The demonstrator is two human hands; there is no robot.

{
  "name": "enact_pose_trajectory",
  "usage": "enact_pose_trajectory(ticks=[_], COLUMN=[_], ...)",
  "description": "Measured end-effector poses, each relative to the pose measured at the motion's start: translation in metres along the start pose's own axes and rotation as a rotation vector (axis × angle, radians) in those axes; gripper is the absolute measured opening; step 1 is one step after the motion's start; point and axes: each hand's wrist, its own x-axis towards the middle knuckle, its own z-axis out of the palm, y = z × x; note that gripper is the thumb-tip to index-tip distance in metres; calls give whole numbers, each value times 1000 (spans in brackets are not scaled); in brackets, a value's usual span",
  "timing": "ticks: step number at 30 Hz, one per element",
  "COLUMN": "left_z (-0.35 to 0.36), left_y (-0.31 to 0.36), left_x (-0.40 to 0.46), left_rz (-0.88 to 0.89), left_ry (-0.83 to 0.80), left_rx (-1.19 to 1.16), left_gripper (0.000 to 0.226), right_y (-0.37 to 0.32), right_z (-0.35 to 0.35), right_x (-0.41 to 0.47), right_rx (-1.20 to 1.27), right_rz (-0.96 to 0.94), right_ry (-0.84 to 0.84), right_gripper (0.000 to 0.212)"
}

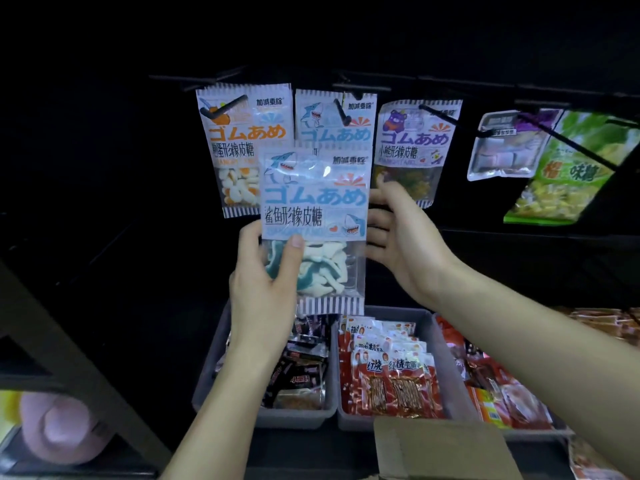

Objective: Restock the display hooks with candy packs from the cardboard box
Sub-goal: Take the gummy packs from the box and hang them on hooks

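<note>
Where the view begins at the bottom edge, a flap of the cardboard box [440, 448] juts in below the right forearm, and just beyond it sit grey bins [332, 407] packed with dark-wrapped snacks [301, 372] and red-wrapped snacks [391, 372]. Above the bins, the left hand [263, 282] grips the shark candy pack [313, 216] by its lower left part, thumb pressed flat on the clear window over the blue and white gummies, the other fingers hidden behind the pack. To the right of that thumb, the right hand [394, 237] is spread with its fingers apart and mostly straight, their tips at or just behind the pack's right edge; whether they touch it cannot be told. Beyond the fingers, the pack stands upright in front of the hanging row, overlapping the lower part of a second shark pack [334, 116] on its display hook [341, 114]. Left of that hangs an orange egg-shaped gummy pack [232, 143], and right of the right hand's fingertips a purple bear gummy pack [412, 147]. Farther right hang a marshmallow-like pack [502, 150] and a green pack [571, 168].
</note>
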Motion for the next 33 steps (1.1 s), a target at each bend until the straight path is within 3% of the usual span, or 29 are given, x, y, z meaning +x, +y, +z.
enact_pose_trajectory(ticks=[3, 9, 17, 20, 22, 26, 33], left_z=[7, 12, 10, 11, 11, 11, 9], left_y=[12, 30, 42, 48, 42, 36, 43], left_x=[-2, -3, 3, 2, 1, -2, -4], left_rz=[19, 70, 84, 85, 83, 40, 43], left_ry=[11, -7, 15, -2, 9, 6, -7], left_rx=[-17, -31, -9, 40, 28, 14, -18], left_gripper=[22, 25, 16, 25, 17, 31, 21], right_y=[-6, -12, -19, -19, -18, -16, -19], right_z=[0, -7, 1, 2, 1, -2, -1], right_x=[-18, -30, -26, -25, -25, -29, -32], right_rx=[-52, -42, -17, -25, -24, -29, -12], right_rz=[-112, -286, -246, -235, -222, -198, -206], right_ry=[-32, -57, -23, 0, 8, 11, 22], right_gripper=[15, 16, 18, 16, 16, 18, 18])
